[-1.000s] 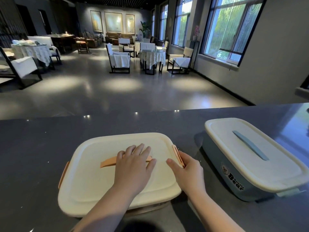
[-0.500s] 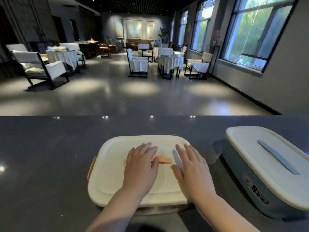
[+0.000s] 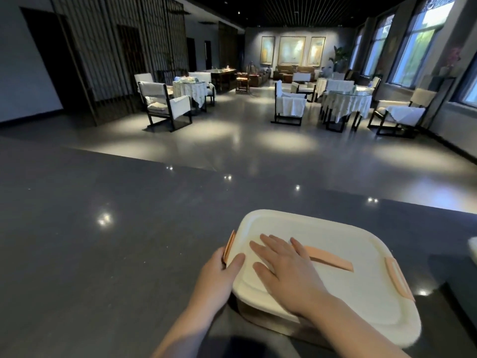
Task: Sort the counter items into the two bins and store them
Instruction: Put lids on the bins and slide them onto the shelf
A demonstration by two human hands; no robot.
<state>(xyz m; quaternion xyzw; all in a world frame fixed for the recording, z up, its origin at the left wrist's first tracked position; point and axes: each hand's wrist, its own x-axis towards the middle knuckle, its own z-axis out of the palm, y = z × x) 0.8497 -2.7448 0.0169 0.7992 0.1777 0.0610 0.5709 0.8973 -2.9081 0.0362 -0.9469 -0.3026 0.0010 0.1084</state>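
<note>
a cream bin point(image 3: 361, 293) with its lid on sits on the dark worktop point(image 3: 116, 241) in the lower right of the frame. the lid has an orange handle point(image 3: 333, 259) along its middle, an orange clip point(image 3: 398, 279) on its right end and another clip point(image 3: 229, 246) on its left end.

the left hand point(image 3: 222, 267) is at the bin's left end, lower centre of the frame: its thumb lies on the lid's edge and its fingers curl round behind the left clip, pinching that clip and rim. the right hand point(image 3: 286, 270) lies flat on the lid just right of it, fingers straight and slightly spread, pointing to the upper left, with its outer fingers touching the near end of the handle.

at the far right edge of the frame a pale sliver of a second bin point(image 3: 473, 248) shows; the rest is cut off.

beyond the worktop, in the upper half of the frame, is a dim hall with chairs point(image 3: 165, 104) and cloth-covered tables point(image 3: 346, 102), and windows point(image 3: 423, 42) at upper right.
</note>
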